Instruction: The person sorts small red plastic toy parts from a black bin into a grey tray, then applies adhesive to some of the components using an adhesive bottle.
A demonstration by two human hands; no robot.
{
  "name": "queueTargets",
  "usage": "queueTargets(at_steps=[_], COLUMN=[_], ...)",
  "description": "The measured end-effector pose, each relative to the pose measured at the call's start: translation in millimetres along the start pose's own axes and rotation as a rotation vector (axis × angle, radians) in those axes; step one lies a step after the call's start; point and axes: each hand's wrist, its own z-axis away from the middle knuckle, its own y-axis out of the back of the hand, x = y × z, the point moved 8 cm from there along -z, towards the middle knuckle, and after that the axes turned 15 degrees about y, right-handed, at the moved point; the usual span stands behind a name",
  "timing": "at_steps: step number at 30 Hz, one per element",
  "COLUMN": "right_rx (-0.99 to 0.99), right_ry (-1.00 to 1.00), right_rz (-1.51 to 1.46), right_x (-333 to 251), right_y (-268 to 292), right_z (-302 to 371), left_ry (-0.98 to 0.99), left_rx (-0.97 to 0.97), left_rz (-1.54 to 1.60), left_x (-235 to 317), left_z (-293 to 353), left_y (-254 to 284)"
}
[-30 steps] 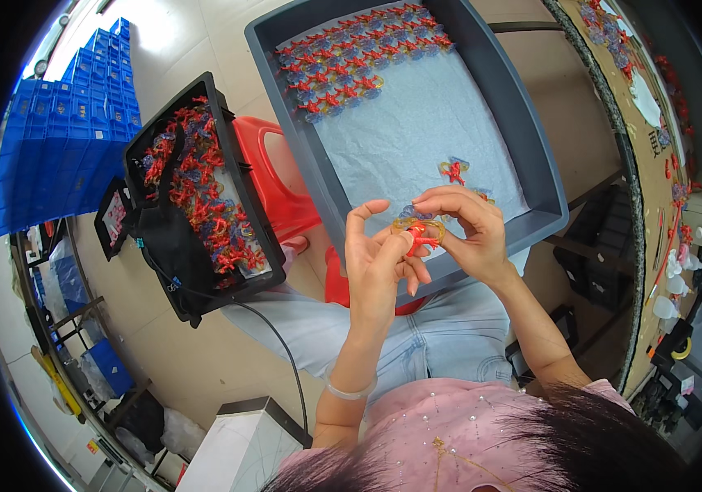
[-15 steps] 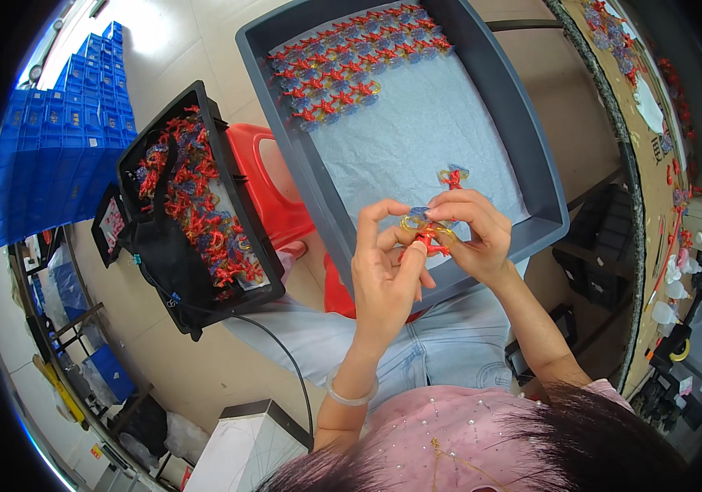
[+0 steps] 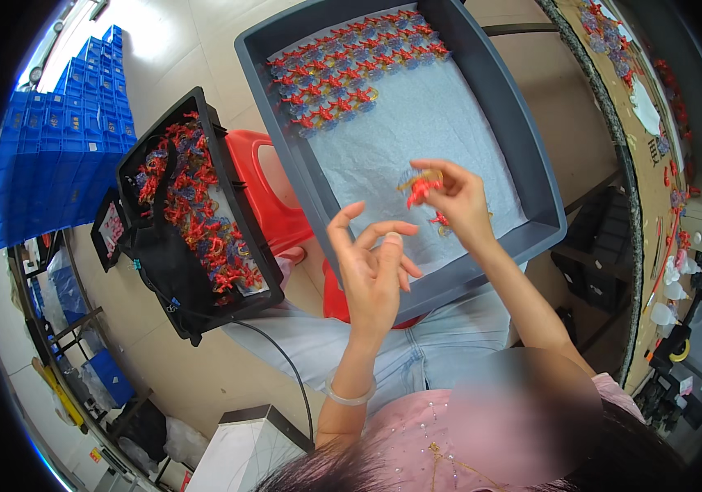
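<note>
Right hand (image 3: 455, 199), centre-right of frame: thumb and fingertips pinch a small red piece (image 3: 421, 189) over the pale liner of the grey tray (image 3: 549, 215). A second red piece (image 3: 439, 220) lies on the liner just below that hand. Left hand (image 3: 373, 275), centre of frame: palm up, fingers loosely spread and curled, gripping nothing. Rows of red pieces (image 3: 349, 74) sit at the tray's upper end. Black bin (image 3: 172, 271) of loose red pieces, left of frame, beside a red stool (image 3: 273, 197).

I wear a pink top (image 3: 482, 426) sewn with small beads, light blue jeans (image 3: 417, 348), and a pale translucent bangle (image 3: 349, 397) on my left wrist; both forearms bare.
</note>
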Motion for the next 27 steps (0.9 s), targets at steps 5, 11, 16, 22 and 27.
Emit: queueTargets(at_steps=[5,11,16,22,27], right_rx=[0.048,0.042,0.011,0.057,0.027], right_ry=[-0.258,-0.578,-0.800,-0.828,-0.832], right_rz=[-0.025,0.025,0.106,0.143,0.122], right_x=[91.5,152.0,167.0,179.0,182.0], right_y=[32.5,39.4,21.2,31.7,28.4], right_z=[-89.7,-173.2,-185.7,-196.4,-203.0], left_ry=[-0.001,-0.045,-0.003,0.029,0.030], left_rx=[0.147,0.272,0.315,0.314,0.325], left_rz=[-0.019,-0.062,-0.037,-0.009,-0.009], left_x=[-3.6,-10.0,-17.1,-19.0,-19.2], left_z=[0.5,4.9,2.8,-0.6,-1.0], left_y=[31.1,65.1,82.6,89.4,93.0])
